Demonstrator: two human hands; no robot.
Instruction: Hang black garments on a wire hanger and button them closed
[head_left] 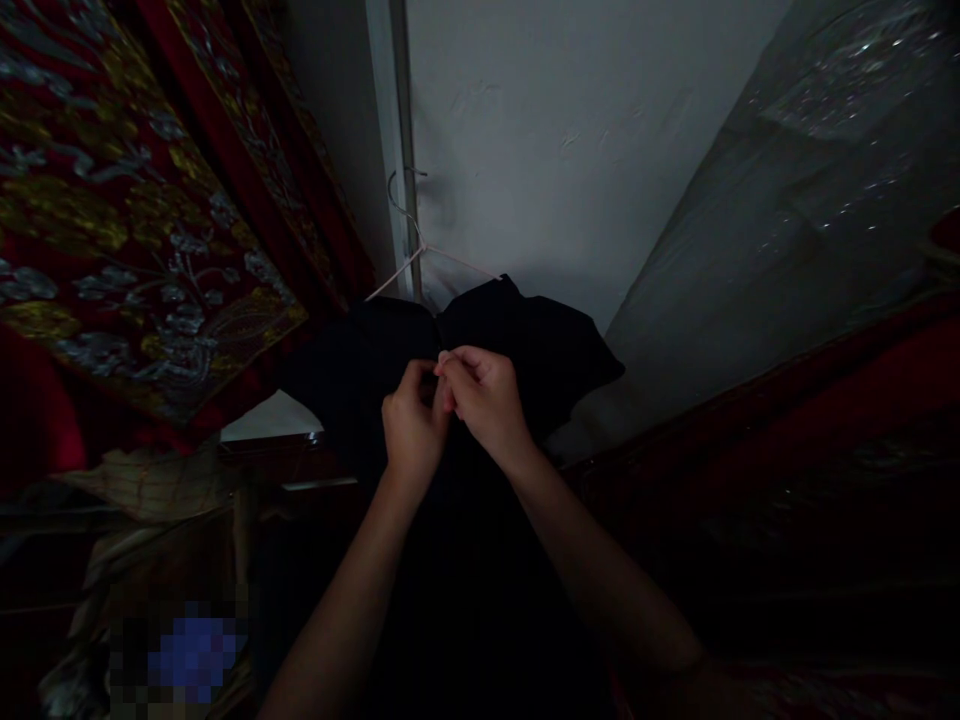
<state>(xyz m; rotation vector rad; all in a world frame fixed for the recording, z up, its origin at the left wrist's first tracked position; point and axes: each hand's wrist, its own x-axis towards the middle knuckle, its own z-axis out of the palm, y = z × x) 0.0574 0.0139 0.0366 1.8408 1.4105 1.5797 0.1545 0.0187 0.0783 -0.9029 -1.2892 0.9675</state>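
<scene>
A dark, nearly black garment (525,325) hangs in front of me on a thin wire hanger (421,240). Both of my hands meet at the front middle of it, just below the neck opening. My left hand (415,415) is curled, its thumb and fingers drawn together at the cloth. Against it, my right hand (484,395) pinches with thumb and forefinger at the same spot. Deep shadow and the fingers themselves hide what lies between the fingertips.
Red cloth with gold and silver embroidery (135,210) hangs at the left. A pale wall (585,130) stands behind the hanger, beside a narrow vertical strip (397,110). Sheer sparkling fabric (810,180) slopes down at the right. Pale bundled material (157,485) sits low on the left.
</scene>
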